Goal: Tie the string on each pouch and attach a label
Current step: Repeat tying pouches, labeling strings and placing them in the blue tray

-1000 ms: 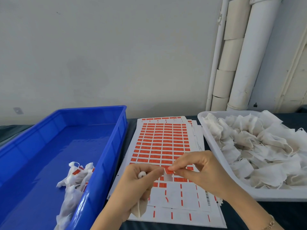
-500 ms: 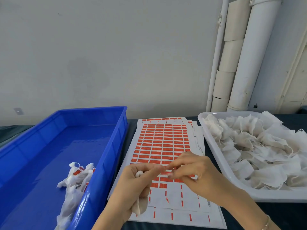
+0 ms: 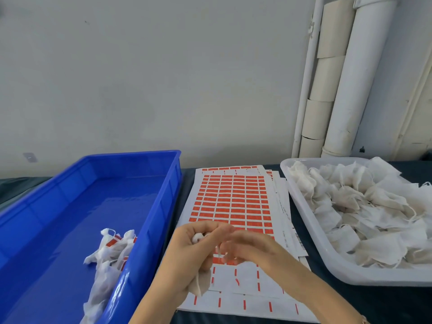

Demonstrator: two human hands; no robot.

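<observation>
The left hand (image 3: 191, 251) has its fingers curled tight round a pouch (image 3: 201, 282), cloth poking out above and below the fist. The right hand (image 3: 254, 249) meets those fingertips, but it's blurred, so I can't tell if its fingers pinch anything. Label sheets (image 3: 233, 197) lie under the fingers, with a blue bin (image 3: 159, 206) to their left and a white tray (image 3: 302, 220) to their right.

Small white cloth pouch (image 3: 201, 284) gripped in left hand (image 3: 187, 251) above sheet of orange labels (image 3: 233, 199) — neck bunched, body dangling limp.
</observation>
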